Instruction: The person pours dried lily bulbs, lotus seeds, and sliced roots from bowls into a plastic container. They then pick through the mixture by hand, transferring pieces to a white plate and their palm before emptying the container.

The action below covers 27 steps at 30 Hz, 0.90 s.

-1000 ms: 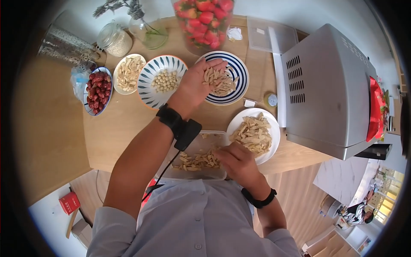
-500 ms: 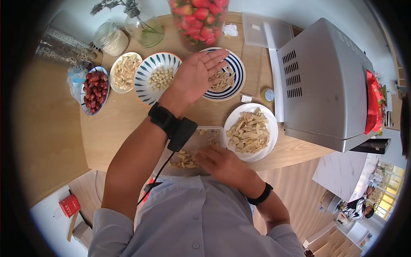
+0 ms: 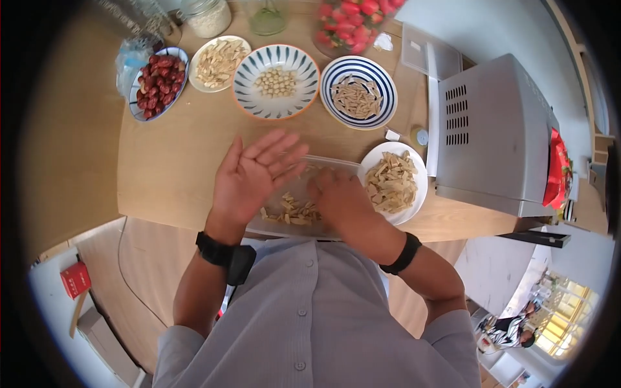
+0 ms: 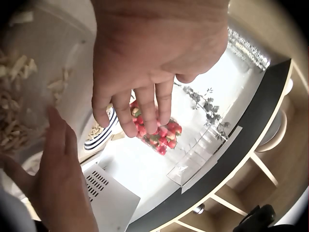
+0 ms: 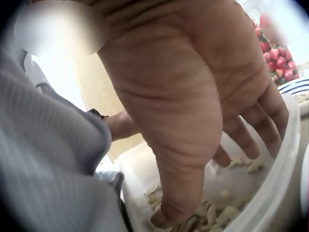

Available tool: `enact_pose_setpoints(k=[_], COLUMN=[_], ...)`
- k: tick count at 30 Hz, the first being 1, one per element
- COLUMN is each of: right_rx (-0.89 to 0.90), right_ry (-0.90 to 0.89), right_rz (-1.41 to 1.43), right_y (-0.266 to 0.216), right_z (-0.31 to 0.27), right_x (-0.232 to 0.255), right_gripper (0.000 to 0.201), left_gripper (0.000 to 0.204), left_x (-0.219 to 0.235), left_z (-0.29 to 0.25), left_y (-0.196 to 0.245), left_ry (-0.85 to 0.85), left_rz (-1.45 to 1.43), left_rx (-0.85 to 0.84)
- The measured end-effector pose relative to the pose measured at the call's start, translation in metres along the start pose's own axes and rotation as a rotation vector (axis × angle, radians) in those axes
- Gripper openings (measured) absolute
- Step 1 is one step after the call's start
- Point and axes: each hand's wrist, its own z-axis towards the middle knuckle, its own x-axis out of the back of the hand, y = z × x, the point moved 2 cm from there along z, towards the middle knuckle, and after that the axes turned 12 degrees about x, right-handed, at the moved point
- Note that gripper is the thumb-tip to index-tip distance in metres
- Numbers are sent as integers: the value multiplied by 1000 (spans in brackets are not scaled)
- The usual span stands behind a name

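Note:
My left hand [image 3: 249, 178] is held palm up with its fingers straight and spread, and nothing lies on it. It is over the left side of a clear plastic box [image 3: 333, 160]. Inside that box are pale dried strips [image 3: 294, 212], most of them gathered towards the near side. My right hand [image 3: 346, 200] reaches down into the box from the right. In the right wrist view its fingers [image 5: 244, 137] are apart and extended, and its thumb points down at the strips. The blue-ringed plate [image 3: 390, 87] behind the box carries a pile of thin strips [image 3: 356, 98].
Right of the box stands a white plate [image 3: 422, 178] of larger pale strips. Further back are an orange-rimmed bowl [image 3: 244, 81] of round pale seeds, a plate of dried slices [image 3: 220, 61] and a dish of red dates [image 3: 158, 87]. A grey boxy appliance [image 3: 498, 136] borders the right side.
The left hand has let its strips fall onto the blue-ringed plate and drawn back to the box. The right hand has moved among the strips in the box. The view has shifted.

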Motion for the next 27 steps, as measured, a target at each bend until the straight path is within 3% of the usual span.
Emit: enact_pose_setpoints(k=[4,10,13,16,18,20,22,27], right_rx=[-40,-48,31,-61,-12,-9,-49,-42], right_ry=[51,-110,-68,166,211,152,-10,10], right_rz=[-169,80,120,-72,-226,-180,66,220], right_y=[-11,-3,3,-10,-19,-20,-17,-14], right_z=[1,-3,-7,-6,-6,-4,-1,-5], right_x=[-31,-31,-24,-27,-29,-30,-34,-34], right_gripper=[40,32,35,35,35,40,50,40], left_gripper=[73,75,75,76,75,74,74,67], left_x=[11,6,6,9,10,10,10,16], left_z=[-25,-27,-25,-23,-21,-19,-20,-18], left_y=[-18,-25,-24,-25,-27,-27,-28,-29], left_ry=[39,117,139,159,177,187,190,229], left_rz=[-4,35,29,8,-25,-35,-21,66], left_rx=[-38,-18,-16,-40,-33,-30,-29,23])
